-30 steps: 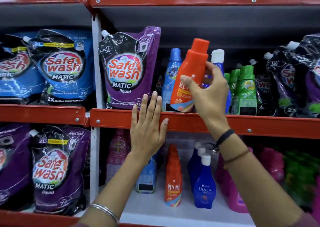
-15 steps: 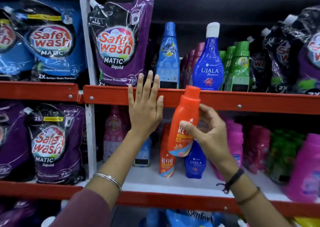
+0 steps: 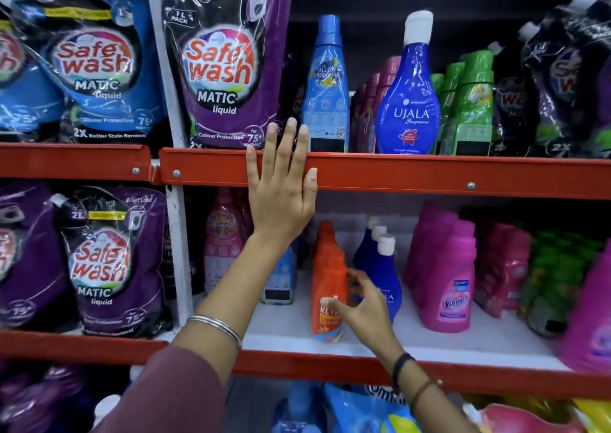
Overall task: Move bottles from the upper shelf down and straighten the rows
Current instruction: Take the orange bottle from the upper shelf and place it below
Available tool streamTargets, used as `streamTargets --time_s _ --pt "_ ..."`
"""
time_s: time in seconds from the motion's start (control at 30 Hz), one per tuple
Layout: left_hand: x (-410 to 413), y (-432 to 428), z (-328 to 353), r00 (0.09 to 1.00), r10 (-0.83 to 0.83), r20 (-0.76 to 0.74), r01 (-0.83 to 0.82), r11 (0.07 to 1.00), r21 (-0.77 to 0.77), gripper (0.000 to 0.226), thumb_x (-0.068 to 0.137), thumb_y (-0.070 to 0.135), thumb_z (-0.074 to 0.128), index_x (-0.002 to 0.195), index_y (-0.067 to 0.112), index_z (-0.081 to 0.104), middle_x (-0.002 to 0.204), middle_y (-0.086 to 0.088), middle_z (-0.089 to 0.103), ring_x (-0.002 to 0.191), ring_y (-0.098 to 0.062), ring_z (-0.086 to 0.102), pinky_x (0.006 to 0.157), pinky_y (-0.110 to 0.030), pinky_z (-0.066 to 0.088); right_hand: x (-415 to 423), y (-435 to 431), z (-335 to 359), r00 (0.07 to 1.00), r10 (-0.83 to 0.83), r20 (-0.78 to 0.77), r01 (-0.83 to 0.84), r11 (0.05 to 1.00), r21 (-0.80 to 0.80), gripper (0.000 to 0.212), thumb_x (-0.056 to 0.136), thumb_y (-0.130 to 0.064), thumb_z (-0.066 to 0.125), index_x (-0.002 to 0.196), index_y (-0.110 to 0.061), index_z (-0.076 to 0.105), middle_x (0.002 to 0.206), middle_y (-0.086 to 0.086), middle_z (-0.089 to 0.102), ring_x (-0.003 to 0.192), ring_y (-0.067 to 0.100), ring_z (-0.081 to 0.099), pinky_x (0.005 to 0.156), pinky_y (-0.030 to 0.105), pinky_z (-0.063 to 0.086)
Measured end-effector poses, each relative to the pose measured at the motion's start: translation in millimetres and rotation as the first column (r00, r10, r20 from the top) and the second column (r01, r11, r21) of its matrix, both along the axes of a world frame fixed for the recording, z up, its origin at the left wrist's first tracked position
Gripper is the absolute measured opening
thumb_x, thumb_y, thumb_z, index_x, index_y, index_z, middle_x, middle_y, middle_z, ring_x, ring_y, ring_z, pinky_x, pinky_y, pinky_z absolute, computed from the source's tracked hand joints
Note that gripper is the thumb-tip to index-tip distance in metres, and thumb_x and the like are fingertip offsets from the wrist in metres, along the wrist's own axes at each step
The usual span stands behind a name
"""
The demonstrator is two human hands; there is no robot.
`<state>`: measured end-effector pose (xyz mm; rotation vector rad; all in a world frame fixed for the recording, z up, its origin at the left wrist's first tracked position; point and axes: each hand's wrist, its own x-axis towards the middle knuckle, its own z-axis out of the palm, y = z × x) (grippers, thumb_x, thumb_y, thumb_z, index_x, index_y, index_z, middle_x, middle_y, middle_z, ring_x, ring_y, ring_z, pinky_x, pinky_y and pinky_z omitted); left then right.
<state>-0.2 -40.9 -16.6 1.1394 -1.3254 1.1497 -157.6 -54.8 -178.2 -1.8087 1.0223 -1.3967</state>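
Note:
An orange bottle (image 3: 325,303) stands on the white lower shelf (image 3: 463,340) at the front of a row of orange bottles. My right hand (image 3: 362,307) wraps its lower part, thumb across the label and fingers behind it. My left hand (image 3: 281,184) lies flat, fingers spread, against the red front rail of the upper shelf (image 3: 429,176). On the upper shelf stand a light blue bottle (image 3: 325,92) and a dark blue Ujala bottle (image 3: 408,102) with a white cap.
Dark blue white-capped bottles (image 3: 385,267) stand right of the orange row, pink bottles (image 3: 446,274) further right. Purple Safewash pouches (image 3: 224,65) fill the left. Green bottles (image 3: 469,105) and maroon bottles (image 3: 370,108) share the upper shelf. A white upright (image 3: 175,234) divides the bays.
My right hand carried the orange bottle from the upper shelf down past the red rail and stood it on the lower shelf before the orange row. My left hand stayed on the rail.

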Motion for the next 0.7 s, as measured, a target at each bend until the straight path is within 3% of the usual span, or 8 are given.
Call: streamTargets --time_s 0.07,0.17,0.27,0.5,0.6,0.7 --pt "0 0 0 1.000 0.002 0.000 -0.002 1.000 0.002 0.053 0.099 0.033 0.033 0.149 0.016 0.026 0.156 -0.005 0.032 0.147 -0.025 0.020 0.119 -0.047 0.002 2 -5 -8 1.000 0.020 0.000 -0.020 1.000 0.024 0.065 0.066 -0.025 0.085 0.122 -0.020 0.052 0.119 0.005 0.066 0.104 0.018 0.065 0.092 0.037 0.055" --pt "1 -2 -1 1.000 0.005 0.002 -0.005 1.000 0.008 0.053 0.099 0.033 0.032 0.149 0.016 0.026 0.156 -0.005 0.032 0.147 -0.025 0.020 0.119 -0.048 0.004 4 -9 -13 0.999 0.034 -0.016 -0.034 0.999 0.033 0.064 0.067 -0.024 0.083 0.123 -0.019 0.051 0.120 0.004 0.065 0.103 0.012 0.064 0.082 0.015 0.052" --pt "1 -2 -1 1.000 0.007 0.005 -0.007 1.000 0.012 0.053 0.100 0.034 0.030 0.150 0.016 0.025 0.156 -0.006 0.032 0.147 -0.025 0.019 0.119 -0.049 0.005 4 -12 -14 0.997 0.066 -0.029 -0.065 0.996 0.055 0.064 0.070 -0.025 0.082 0.125 -0.021 0.049 0.122 0.002 0.063 0.103 0.005 0.061 0.074 0.005 0.049" --pt "1 -1 -1 1.000 0.005 0.007 -0.006 1.000 0.029 0.053 0.100 0.033 0.031 0.150 0.017 0.024 0.157 -0.005 0.031 0.147 -0.024 0.018 0.119 -0.049 0.005 -5 -3 -3 0.992 0.070 -0.102 -0.071 0.997 -0.013 0.060 0.076 -0.036 0.075 0.127 -0.029 0.046 0.125 -0.007 0.060 0.110 0.006 0.059 0.081 0.009 0.047" --pt "0 1 -2 1.000 0.009 -0.004 -0.009 0.999 0.045 0.054 0.100 0.032 0.030 0.151 0.017 0.022 0.158 -0.005 0.029 0.148 -0.024 0.016 0.120 -0.049 0.004 -21 13 24 0.999 0.046 0.009 -0.045 0.988 -0.147 0.048 0.076 -0.038 0.073 0.117 -0.039 0.048 0.118 -0.018 0.060 0.109 0.000 0.059 0.088 0.016 0.051" --pt "-9 3 -4 0.999 -0.011 -0.036 0.013 0.997 0.072 0.056 0.099 0.030 0.031 0.151 0.016 0.019 0.159 -0.007 0.025 0.149 -0.024 0.011 0.121 -0.047 0.001 -40 34 66 0.996 0.025 0.088 0.010 0.926 -0.377 0.040 0.080 -0.037 0.069 0.118 -0.031 0.056 0.113 -0.009 0.066 0.105 0.002 0.063 0.087 0.017 0.052"
